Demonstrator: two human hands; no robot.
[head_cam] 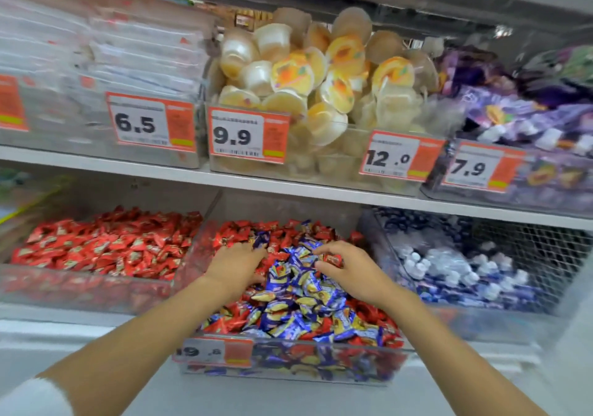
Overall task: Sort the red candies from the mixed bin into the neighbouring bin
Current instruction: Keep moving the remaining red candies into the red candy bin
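- Right hand [349, 274]: thumb and fingertips pinch one red candy [332, 259], held just above the heap near the middle of the mixed bin [321, 362].
- Left hand [236, 266]: palm down, fingers bent into the wrappers on the bin's left side. Whether it holds anything cannot be told.
- Step in hand, by judgement: picking reds out of the mix.
- Best done by lifting each piece clear of the blue candies [298, 290] before carrying it, so no blue one rides along. The wrappers look slick and loose, so a pinch on the body rather than a wrapper end should hold better.
- The carry should go left over the dividing wall into the red bin [80, 287], just beside the mixed bin and filled with red pieces only.
- Plenty of reds left to sort: a band along the back, more near the front edge.
- Surroundings: clear bins under a white shelf [256, 186]. To the right, a wire basket [529, 255] of blue-and-white packets. On the shelf, jelly cups [321, 82] and orange price tags [247, 135]. Frame edges are blurred.
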